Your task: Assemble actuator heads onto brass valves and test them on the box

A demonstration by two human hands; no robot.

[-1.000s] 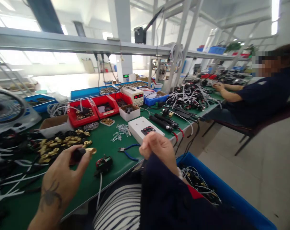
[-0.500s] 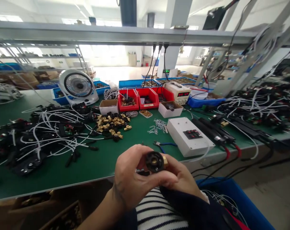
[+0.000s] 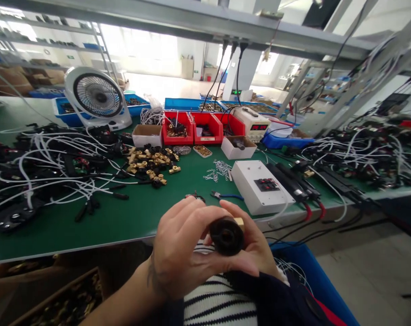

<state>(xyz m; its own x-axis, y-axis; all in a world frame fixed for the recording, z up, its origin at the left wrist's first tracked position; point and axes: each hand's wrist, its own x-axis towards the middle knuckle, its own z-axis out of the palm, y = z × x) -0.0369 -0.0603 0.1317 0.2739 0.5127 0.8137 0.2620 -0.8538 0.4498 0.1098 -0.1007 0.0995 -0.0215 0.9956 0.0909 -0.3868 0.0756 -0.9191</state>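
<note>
Close to my body, over the bench's front edge, both hands hold one small brass fitting with a round black plastic cap (image 3: 227, 236). The cap faces me and shows a dark hole at its centre. My left hand (image 3: 181, 244) is closed around the cap's left side, thumb beneath it. My right hand (image 3: 255, 240) grips from the right, where a bit of the brass body (image 3: 239, 222) shows. The right fingers are partly hidden behind the part. Beyond the hands lie blue-handled cutters (image 3: 227, 195) and a heap of brass fittings (image 3: 151, 163).
Black parts with white cables (image 3: 63, 167) cover the bench's left. A grey switch box (image 3: 260, 190) stands at right, beside black tools (image 3: 290, 183). Behind are red bins (image 3: 207, 129), a white box (image 3: 237, 148), metal clips (image 3: 219, 170) and a fan (image 3: 98, 97). A blue crate (image 3: 317, 271) sits below.
The view has tilted down and turned slightly right. The fitting has been turned in my hands, so its cap now shows a different face with a single dark hole. Both hands keep hold.
</note>
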